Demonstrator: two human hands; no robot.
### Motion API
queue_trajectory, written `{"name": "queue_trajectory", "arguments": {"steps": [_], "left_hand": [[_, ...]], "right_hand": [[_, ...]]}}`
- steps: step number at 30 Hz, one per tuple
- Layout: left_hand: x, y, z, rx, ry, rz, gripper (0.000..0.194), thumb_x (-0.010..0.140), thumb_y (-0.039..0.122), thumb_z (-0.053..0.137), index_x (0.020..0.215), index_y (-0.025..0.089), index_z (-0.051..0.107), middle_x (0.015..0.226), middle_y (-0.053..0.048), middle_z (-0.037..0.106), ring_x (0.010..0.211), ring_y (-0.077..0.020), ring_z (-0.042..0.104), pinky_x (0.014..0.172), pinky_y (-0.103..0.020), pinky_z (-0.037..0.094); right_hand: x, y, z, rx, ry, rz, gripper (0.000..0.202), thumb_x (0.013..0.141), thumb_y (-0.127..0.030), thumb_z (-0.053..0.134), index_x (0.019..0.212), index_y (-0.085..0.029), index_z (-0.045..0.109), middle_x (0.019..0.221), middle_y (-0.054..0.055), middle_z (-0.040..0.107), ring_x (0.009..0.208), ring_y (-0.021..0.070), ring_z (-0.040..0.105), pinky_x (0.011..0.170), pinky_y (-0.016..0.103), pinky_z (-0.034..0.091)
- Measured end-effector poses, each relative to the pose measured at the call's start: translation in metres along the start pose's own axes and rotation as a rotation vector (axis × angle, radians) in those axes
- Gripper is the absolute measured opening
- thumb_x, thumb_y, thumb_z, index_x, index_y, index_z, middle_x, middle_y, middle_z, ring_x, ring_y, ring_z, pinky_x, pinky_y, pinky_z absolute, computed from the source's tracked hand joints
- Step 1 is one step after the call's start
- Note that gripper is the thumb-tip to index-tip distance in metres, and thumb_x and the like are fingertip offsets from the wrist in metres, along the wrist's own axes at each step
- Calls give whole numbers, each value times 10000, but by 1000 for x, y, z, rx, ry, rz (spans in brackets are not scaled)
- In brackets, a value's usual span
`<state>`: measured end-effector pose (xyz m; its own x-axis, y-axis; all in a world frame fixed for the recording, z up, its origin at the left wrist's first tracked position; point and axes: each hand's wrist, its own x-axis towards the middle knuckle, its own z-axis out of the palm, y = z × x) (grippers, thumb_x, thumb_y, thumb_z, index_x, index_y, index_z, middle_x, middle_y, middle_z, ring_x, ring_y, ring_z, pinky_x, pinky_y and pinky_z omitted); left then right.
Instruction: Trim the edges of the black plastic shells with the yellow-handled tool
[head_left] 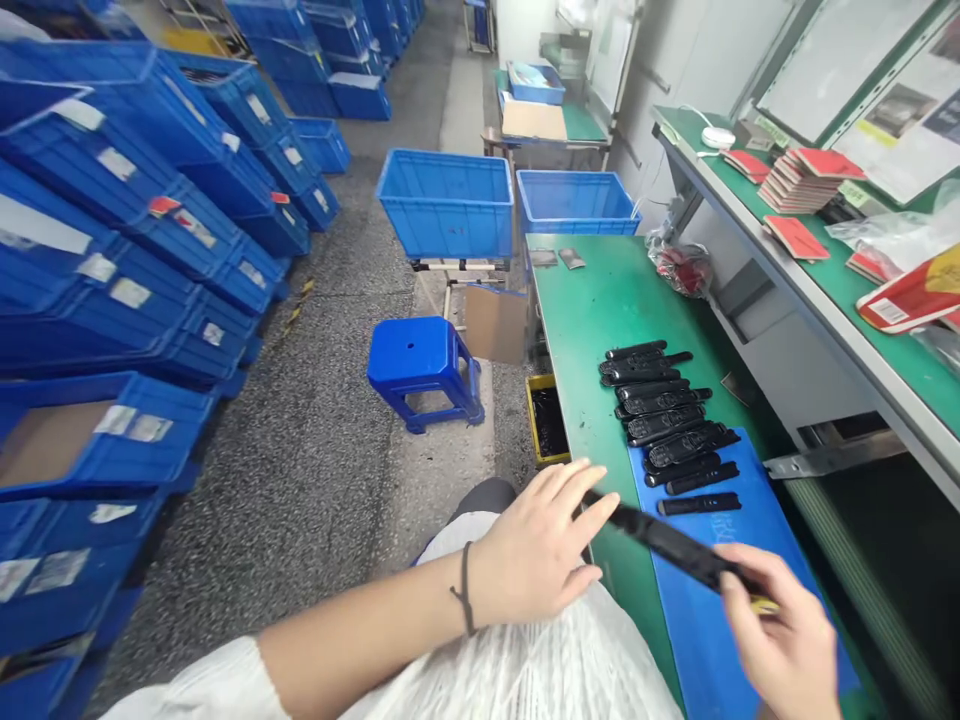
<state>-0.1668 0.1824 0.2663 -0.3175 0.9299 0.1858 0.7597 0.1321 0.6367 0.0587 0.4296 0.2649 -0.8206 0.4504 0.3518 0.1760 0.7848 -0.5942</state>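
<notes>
A long black part (pixel 667 541) slants over the edge of the green table. Its right end, near a small yellow piece (pixel 763 606), is pinched in my right hand (pixel 787 630). My left hand (pixel 540 545) is at the other end, fingers stretched and apart, and that tip is partly hidden behind them. Several similar black parts (pixel 675 445) lie in an uneven row on the green table (pixel 592 310) and the blue mat (pixel 705 610), just beyond my right hand.
A blue stool (pixel 411 352) stands left of the table, near a yellow-rimmed bin (pixel 531 425). Beyond are blue crates (pixel 450 215). Stacked blue crates (pixel 172 220) line the left. A raised shelf (pixel 832 285) on the right holds red booklets (pixel 806 180).
</notes>
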Motion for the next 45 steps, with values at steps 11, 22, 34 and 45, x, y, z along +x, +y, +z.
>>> {"name": "queue_trajectory", "arguments": {"steps": [11,22,34,45], "left_hand": [[-50,-40,4,-1155,-73,-542,524,959,234,553,1474,236,452,826,-16,645,491,-130,592,456,-238,473],[-76,-25,-5,-1029,284,-573,641,924,131,539,1547,191,400,830,-21,659,657,-178,648,655,-301,566],[-78,-50,13,-1535,662,-726,369,798,244,647,1152,181,566,879,-16,641,502,-106,539,421,-232,435],[-85,-58,-5,-1673,847,-803,377,946,434,539,1148,140,661,832,-55,678,591,-157,602,476,-258,501]], "right_hand": [[40,-92,157,46,111,-345,354,897,-339,781,1228,-234,711,1295,170,514,856,204,642,697,376,606],[67,-139,177,226,-150,-529,75,981,-291,685,976,-226,722,770,15,584,676,140,546,597,283,431],[56,-128,196,415,-110,-379,111,1003,-279,615,1026,-230,713,826,51,724,715,167,667,661,308,541],[61,-90,231,325,-261,-345,215,1013,-240,557,1139,-188,724,852,54,750,687,146,671,644,253,519]]}}
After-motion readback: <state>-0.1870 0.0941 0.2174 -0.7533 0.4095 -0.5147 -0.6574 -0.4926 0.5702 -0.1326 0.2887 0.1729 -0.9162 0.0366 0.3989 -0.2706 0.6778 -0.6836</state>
